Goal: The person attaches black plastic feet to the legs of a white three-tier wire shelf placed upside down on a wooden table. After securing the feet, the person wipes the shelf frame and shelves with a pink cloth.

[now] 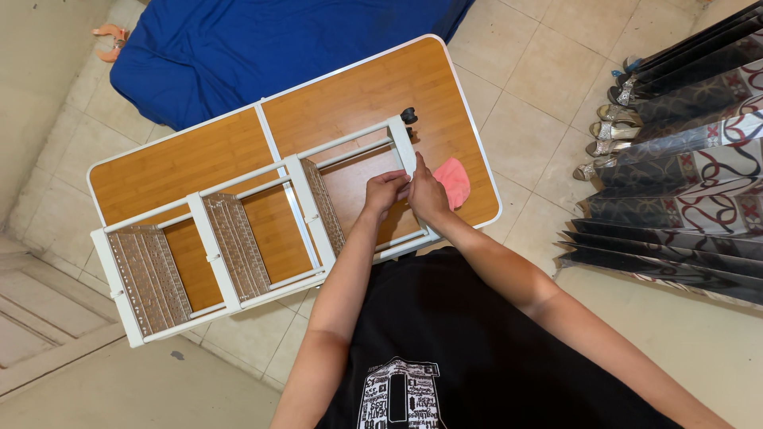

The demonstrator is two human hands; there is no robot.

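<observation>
**Both hands meet at the right end of a white rack**

We're looking down on a wood-grain tabletop (373, 87) with a white rim and one white seam across its middle, standing on a pale tiled floor (532, 119). At the far side lies a blue cloth (262, 40); along the right edge hang dark patterned curtains (683, 167), with several pairs of sandals (608, 127) lined up beside them.

Lying on its side across the tabletop is one white shelf rack (238, 238), its left end jutting past the near-left edge. Count three woven brown panels (234, 242) set between its white bars; the bays between them hold nothing. One small black caster (408, 116) shows at its far right corner.

The left hand (385, 193) and right hand (427, 195) touch each other at the rack's right end panel, fingers curled and pinching against the white bar; what exactly they pinch I cannot tell. One pink cloth (455, 181) lies just right of the right hand.
</observation>
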